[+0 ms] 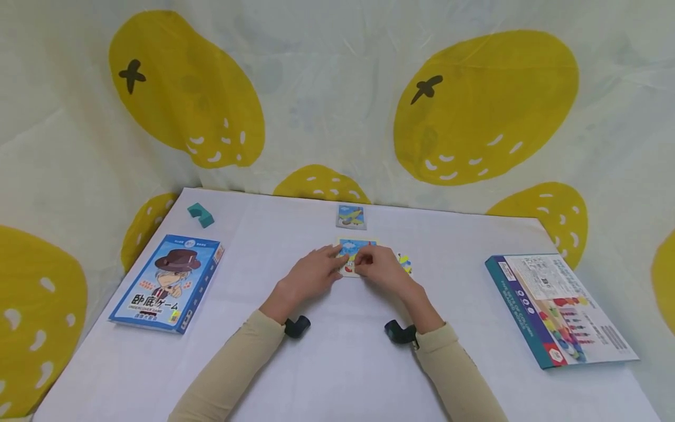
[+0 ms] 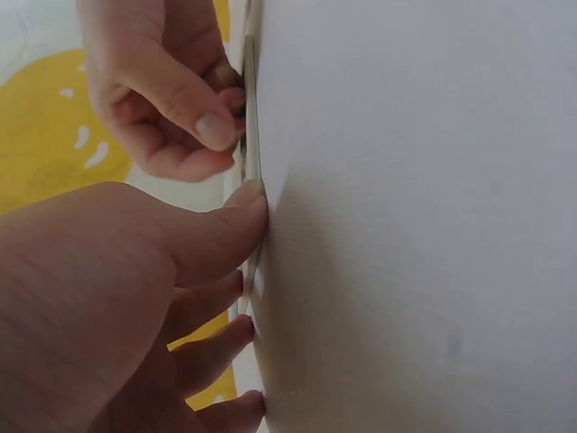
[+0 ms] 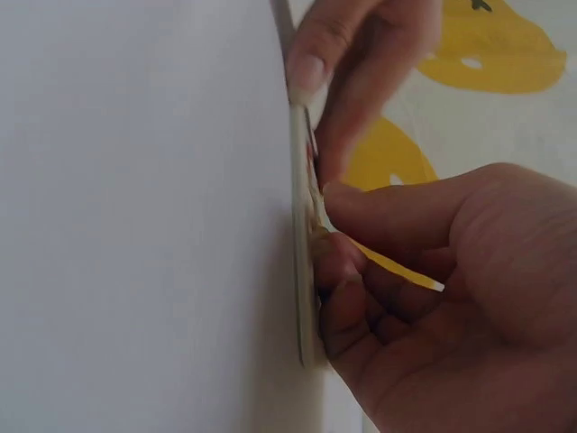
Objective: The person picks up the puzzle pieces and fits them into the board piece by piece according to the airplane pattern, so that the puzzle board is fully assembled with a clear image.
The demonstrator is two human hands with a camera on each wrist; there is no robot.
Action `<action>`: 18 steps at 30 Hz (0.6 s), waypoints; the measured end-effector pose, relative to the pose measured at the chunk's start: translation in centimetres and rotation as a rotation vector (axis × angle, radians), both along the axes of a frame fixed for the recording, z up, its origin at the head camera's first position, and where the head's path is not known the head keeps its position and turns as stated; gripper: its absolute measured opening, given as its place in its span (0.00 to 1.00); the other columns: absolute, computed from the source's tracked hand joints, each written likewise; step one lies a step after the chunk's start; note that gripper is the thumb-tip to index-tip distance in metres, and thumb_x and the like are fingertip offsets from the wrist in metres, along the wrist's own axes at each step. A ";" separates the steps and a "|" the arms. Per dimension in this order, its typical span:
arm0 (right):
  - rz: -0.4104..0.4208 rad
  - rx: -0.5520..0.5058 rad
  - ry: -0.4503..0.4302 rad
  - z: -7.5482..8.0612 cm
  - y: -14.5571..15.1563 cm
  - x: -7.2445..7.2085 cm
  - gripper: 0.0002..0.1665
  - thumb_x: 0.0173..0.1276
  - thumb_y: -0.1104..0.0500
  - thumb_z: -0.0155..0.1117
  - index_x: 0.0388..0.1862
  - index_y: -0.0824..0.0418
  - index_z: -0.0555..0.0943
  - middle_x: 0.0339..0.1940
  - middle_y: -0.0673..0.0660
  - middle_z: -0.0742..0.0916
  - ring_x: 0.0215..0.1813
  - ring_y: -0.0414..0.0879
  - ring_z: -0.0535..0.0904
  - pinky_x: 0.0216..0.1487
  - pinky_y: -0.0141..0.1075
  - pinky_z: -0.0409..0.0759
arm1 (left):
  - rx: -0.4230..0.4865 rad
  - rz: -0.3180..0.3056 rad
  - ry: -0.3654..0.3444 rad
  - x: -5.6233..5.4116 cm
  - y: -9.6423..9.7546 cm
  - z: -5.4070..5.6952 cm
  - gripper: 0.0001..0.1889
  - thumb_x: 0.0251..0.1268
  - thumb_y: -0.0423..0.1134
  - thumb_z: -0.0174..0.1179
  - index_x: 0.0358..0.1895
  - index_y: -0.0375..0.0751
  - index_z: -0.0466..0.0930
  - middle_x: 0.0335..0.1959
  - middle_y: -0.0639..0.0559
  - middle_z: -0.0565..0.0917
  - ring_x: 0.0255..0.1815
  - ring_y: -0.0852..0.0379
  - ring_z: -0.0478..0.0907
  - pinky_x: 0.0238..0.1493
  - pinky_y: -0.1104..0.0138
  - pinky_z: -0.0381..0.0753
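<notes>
In the head view, a small picture puzzle board (image 1: pixel 358 242) with blue sky and a pale border lies flat on the table, partly covered by both hands. My left hand (image 1: pixel 315 271) rests at its left side, fingers extended; the left wrist view shows the thumb (image 2: pixel 236 221) touching the board's edge (image 2: pixel 252 117). My right hand (image 1: pixel 384 268) is over the board's right part, thumb and forefinger pinching a small puzzle piece (image 3: pixel 319 232) close to its surface. That piece is mostly hidden by the fingertips. Colourful loose puzzle pieces (image 1: pixel 405 263) lie just right of the board.
Behind the board lies a square airplane picture (image 1: pixel 351 217). A teal arched block (image 1: pixel 201 215) and a blue game box (image 1: pixel 167 284) stand at the left. To the right is a large flat toy box (image 1: pixel 561 309). A fruit-patterned curtain (image 1: pixel 327 105) hangs behind the white table (image 1: pixel 343 375).
</notes>
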State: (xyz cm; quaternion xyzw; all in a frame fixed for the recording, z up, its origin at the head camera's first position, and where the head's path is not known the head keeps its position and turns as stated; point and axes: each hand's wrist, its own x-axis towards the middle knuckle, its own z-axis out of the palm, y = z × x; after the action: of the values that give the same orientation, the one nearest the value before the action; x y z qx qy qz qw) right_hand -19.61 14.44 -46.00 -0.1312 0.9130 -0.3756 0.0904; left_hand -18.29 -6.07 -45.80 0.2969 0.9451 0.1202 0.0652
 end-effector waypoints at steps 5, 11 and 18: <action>-0.056 -0.008 -0.022 1.1 2.2 -0.1 0.05 0.66 0.63 0.64 0.39 0.60 0.85 0.35 0.56 0.85 0.39 0.47 0.77 0.39 0.34 0.76 | 0.007 0.016 -0.020 -0.3 0.0 -0.3 0.26 0.74 0.46 0.57 0.73 0.49 0.69 0.78 0.46 0.64 0.78 0.45 0.61 0.76 0.50 0.63; -0.129 0.055 -0.044 1.9 6.0 0.3 0.07 0.68 0.62 0.63 0.43 0.60 0.84 0.38 0.58 0.85 0.41 0.50 0.76 0.35 0.34 0.76 | 0.019 0.034 -0.062 -0.2 0.1 -0.1 0.26 0.75 0.46 0.56 0.73 0.50 0.68 0.78 0.47 0.62 0.80 0.46 0.59 0.78 0.51 0.60; -0.144 0.158 -0.056 2.0 8.8 1.0 0.16 0.61 0.64 0.68 0.48 0.65 0.82 0.42 0.61 0.83 0.44 0.52 0.75 0.40 0.37 0.75 | 0.038 0.045 -0.076 0.1 0.1 0.1 0.25 0.74 0.45 0.56 0.72 0.49 0.70 0.78 0.47 0.62 0.80 0.47 0.58 0.78 0.50 0.59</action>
State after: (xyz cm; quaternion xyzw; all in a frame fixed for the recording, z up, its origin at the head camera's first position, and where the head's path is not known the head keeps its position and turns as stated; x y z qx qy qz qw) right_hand -18.62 23.27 -44.00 -0.0473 0.9438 -0.3117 0.0989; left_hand -18.24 -6.00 -45.67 0.2722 0.9458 0.1508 0.0928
